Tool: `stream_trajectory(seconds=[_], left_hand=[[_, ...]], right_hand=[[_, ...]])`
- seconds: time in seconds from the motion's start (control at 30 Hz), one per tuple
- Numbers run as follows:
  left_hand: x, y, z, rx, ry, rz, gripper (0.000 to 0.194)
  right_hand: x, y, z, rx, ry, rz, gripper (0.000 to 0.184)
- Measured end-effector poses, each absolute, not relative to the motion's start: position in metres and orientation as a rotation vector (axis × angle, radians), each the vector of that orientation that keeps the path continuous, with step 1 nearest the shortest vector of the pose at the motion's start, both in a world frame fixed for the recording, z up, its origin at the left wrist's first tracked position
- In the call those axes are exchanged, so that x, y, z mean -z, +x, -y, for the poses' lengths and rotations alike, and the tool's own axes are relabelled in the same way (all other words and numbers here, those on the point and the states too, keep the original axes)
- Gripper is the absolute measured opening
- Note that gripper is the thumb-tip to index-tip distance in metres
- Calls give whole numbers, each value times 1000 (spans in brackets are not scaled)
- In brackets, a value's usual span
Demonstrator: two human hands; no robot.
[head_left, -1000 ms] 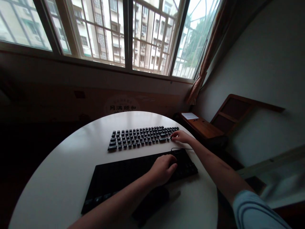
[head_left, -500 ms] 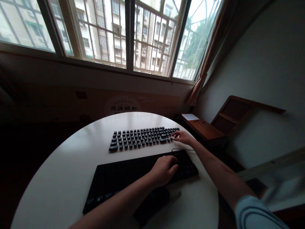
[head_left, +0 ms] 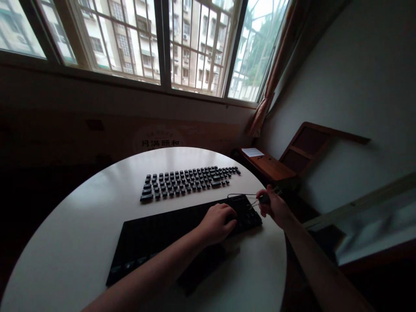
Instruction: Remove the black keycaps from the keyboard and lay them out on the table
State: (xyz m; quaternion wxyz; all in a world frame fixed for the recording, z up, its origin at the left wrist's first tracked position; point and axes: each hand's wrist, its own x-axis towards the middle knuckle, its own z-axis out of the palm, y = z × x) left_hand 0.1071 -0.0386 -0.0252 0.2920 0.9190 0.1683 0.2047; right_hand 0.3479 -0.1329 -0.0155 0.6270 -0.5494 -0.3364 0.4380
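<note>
A black keyboard (head_left: 152,236) lies slantwise on the white round table (head_left: 74,225), most of its surface bare of keycaps. Some keycaps remain along its near left edge and at its right end. My left hand (head_left: 217,223) rests palm down on the keyboard's right part, fingers loosely bent and thumb apart. Over the keyboard's right end, my right hand (head_left: 273,204) grips a wire keycap puller (head_left: 264,199) by its dark middle. Its wire loops point down left to the keys. Beyond the keyboard, removed black keycaps (head_left: 182,182) stand in rows on the table.
A thin cable (head_left: 240,194) runs from the keyboard's back edge toward the right. Beneath my left forearm is a dark shape (head_left: 203,264) I cannot make out. A wooden chair (head_left: 276,167) with a paper (head_left: 252,152) on it stands past the table's right edge.
My right hand has moved from the right end of the keycap rows back toward the keyboard, and the keycap puller now shows in it. My left hand stays on the keyboard. The view has shifted slightly.
</note>
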Motion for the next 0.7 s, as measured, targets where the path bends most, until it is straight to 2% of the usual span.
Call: stream_trajectory(seconds=[0.1, 0.17, 0.37, 0.57, 0.7], left_hand=[[25, 108, 38, -557, 2452, -432, 16], [25, 108, 38, -568, 2446, -430, 15], [24, 109, 37, -573, 2443, -433, 15], [24, 109, 38, -564, 2460, -444, 15], [25, 109, 37, -558, 2457, -433, 14]], right_hand=[[23, 337, 149, -1173, -1205, 755, 38], [22, 333, 153, -1181, -1186, 771, 37], [17, 320, 155, -1000, -1246, 767, 35], [36, 312, 144, -667, -1481, 983, 34], [42, 314, 134, -638, -1545, 1025, 34]])
